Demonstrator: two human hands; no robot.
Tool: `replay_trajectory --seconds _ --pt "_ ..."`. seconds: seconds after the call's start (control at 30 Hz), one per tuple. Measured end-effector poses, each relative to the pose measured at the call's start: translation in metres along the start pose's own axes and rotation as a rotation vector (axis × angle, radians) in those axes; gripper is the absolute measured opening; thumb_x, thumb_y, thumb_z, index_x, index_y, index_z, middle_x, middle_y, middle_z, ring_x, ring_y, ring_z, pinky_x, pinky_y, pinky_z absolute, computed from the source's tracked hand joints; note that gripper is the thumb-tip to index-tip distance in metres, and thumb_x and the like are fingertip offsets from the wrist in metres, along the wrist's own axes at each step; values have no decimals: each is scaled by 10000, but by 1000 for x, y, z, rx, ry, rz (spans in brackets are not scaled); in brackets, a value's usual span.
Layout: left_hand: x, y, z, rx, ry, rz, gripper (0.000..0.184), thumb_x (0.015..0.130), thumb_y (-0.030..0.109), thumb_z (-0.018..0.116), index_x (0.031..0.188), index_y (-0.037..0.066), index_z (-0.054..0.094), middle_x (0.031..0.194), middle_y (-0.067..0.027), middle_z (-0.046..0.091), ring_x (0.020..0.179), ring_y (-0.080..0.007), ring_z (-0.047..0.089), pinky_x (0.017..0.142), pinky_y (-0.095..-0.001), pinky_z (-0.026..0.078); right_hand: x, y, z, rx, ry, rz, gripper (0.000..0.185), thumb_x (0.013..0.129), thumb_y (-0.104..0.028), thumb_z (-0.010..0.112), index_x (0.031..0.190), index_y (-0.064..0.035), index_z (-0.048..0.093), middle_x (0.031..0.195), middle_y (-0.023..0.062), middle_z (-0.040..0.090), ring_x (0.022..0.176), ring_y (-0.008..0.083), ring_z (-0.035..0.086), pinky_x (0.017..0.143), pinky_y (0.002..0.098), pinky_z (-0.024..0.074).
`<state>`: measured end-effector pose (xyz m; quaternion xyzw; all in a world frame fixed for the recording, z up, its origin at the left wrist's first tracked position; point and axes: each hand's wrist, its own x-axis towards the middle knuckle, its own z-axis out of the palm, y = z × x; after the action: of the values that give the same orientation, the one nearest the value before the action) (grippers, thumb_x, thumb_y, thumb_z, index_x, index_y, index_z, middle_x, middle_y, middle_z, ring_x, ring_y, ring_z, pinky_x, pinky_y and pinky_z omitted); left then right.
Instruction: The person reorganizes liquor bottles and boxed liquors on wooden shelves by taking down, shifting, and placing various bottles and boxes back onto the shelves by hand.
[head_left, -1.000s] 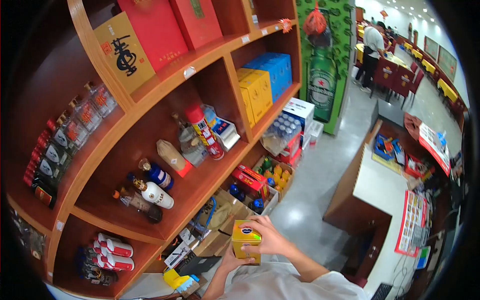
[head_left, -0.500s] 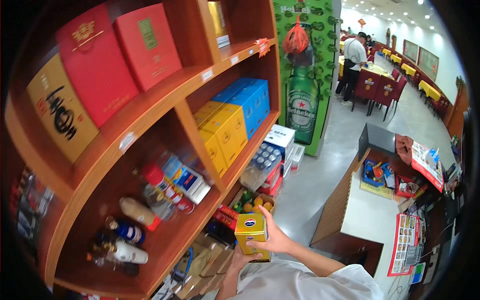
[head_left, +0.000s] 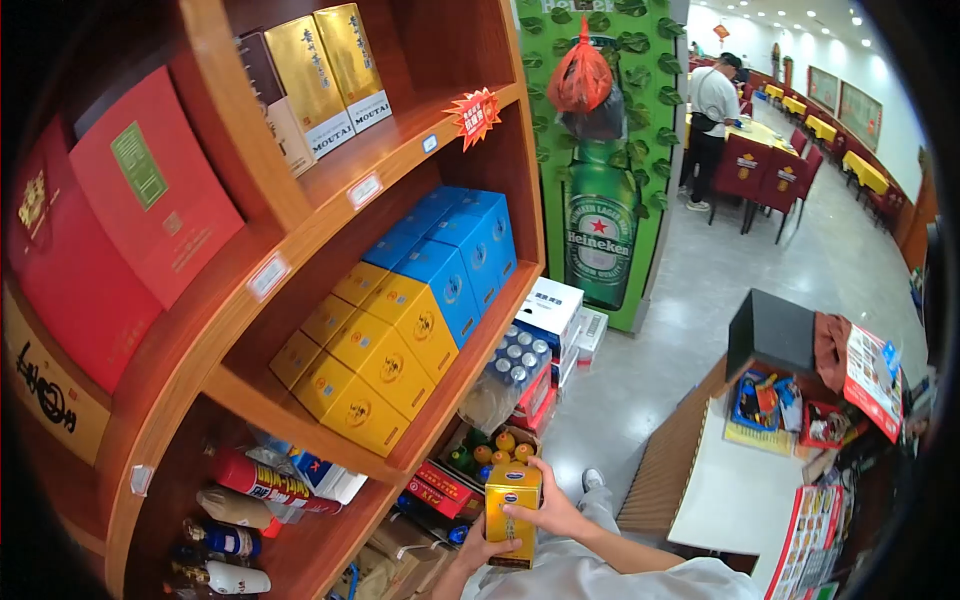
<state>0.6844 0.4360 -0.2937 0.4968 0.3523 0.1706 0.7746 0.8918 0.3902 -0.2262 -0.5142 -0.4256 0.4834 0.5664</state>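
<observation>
A gold box point(head_left: 514, 484) with a small dark-and-red emblem on its top is held upright in front of my body. My left hand point(head_left: 482, 540) wraps its lower left side. On its right side my right hand point(head_left: 550, 504) is closed around it, thumb across the front. Just beyond the box stands a carton of bottles with orange and green caps point(head_left: 496, 450). To the left, a wooden shelf point(head_left: 380, 468) bears yellow boxes point(head_left: 388, 355) and blue boxes point(head_left: 470, 255).
Upper shelf compartments hold red boxes point(head_left: 150, 205) and gold Moutai boxes point(head_left: 310, 85). Bottles and a red spray can point(head_left: 265, 480) lie lower left. Packed cans point(head_left: 518, 358) sit on the floor. A counter point(head_left: 715, 500) stands right; a person point(head_left: 712, 100) is by a far table.
My view has shifted forward along the shelf, bringing the Moutai boxes and more yellow boxes into sight. Both hands keep hold of the gold box.
</observation>
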Motion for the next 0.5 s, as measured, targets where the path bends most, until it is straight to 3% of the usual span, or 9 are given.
replay_trajectory --seconds 0.17,0.27,0.33,0.4,0.5 --pt "50 28 58 -95 234 -89 835 762 141 893 1454 34 438 1307 -104 619 1216 -219 601 1038 -380 489 68 4 -72 -81 -151 42 1040 844 -374 858 1548 -8 186 1454 232 478 1330 303 509 1152 416 373" --pt "104 48 88 -98 358 24 820 757 139 899 1432 18 449 1268 -107 646 1162 -217 628 1005 -369 502 119 -14 -123 -50 -223 -22 1091 859 -377 840 1579 7 116 1484 264 440 1353 321 494 1156 418 370" --pt "136 93 106 -28 432 87 810 759 157 902 1418 9 457 1268 -111 649 1144 -213 633 993 -358 503 150 -38 -147 160 -231 -74 1118 861 -374 836 1587 21 84 1477 282 444 1363 334 488 1161 420 366" --pt "149 177 138 -25 386 226 709 760 137 867 1364 -6 525 1245 -122 653 1132 -213 637 989 -361 506 170 -75 -173 54 -298 -219 1197 841 -386 851 1592 46 24 1518 308 380 1408 351 442 1177 437 349" --pt "166 286 166 9 345 554 720 738 142 865 1361 -5 537 1238 -121 652 1140 -225 640 990 -388 519 183 -157 -202 -140 -427 -400 1267 820 -403 864 1595 51 -31 1577 333 275 1461 382 377 1201 460 324"
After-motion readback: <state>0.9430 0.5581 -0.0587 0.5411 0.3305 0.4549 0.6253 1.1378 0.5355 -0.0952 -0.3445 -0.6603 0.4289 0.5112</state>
